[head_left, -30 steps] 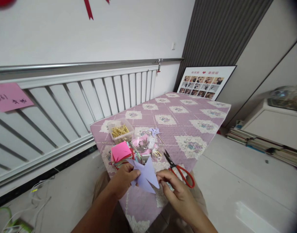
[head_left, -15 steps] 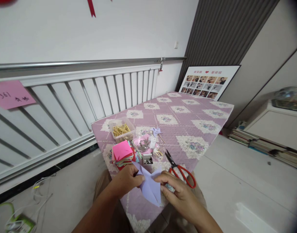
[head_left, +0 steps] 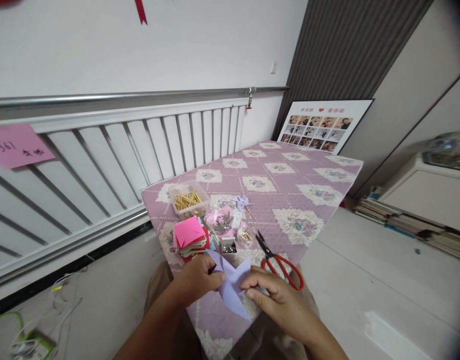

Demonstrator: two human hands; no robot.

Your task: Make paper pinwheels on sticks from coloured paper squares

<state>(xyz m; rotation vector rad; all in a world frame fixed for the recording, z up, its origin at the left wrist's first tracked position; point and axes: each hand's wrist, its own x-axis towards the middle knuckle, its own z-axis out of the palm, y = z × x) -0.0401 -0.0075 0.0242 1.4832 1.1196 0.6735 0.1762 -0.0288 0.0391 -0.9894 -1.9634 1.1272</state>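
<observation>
One thin lavender paper sheet, slit into pointed blades (head_left: pixel 233 290), is held above the near end of a table covered in mauve quilted cloth with pale floral diamonds (head_left: pixel 286 187), and does not lie on it. The left hand (head_left: pixel 199 274) grasps the sheet at its left side, thumb laid over the upper face and fingers curled behind. The right hand (head_left: pixel 273 297) has bent fingers at the sheet's right edge, the index fingertip against the paper; whether thumb and finger pinch it cannot be told. One point stands up beside the right hand, another hangs towards the near end. Assessment of handling: the sheet should be very light, flexible and dry to the touch, with little slip; the narrow tips and slit ends are judged the weak places, liable to crease or tear. The sound hold is the uncut middle, under thumb pressure, with blades taken gently near their tips. Noted beyond the hands: a stack of coloured paper squares topped in bright pink (head_left: pixel 188 231) and a small white box of metal pieces (head_left: pixel 228 241); near the right hand, black-bladed scissors with red looped handles (head_left: pixel 268 254).
</observation>
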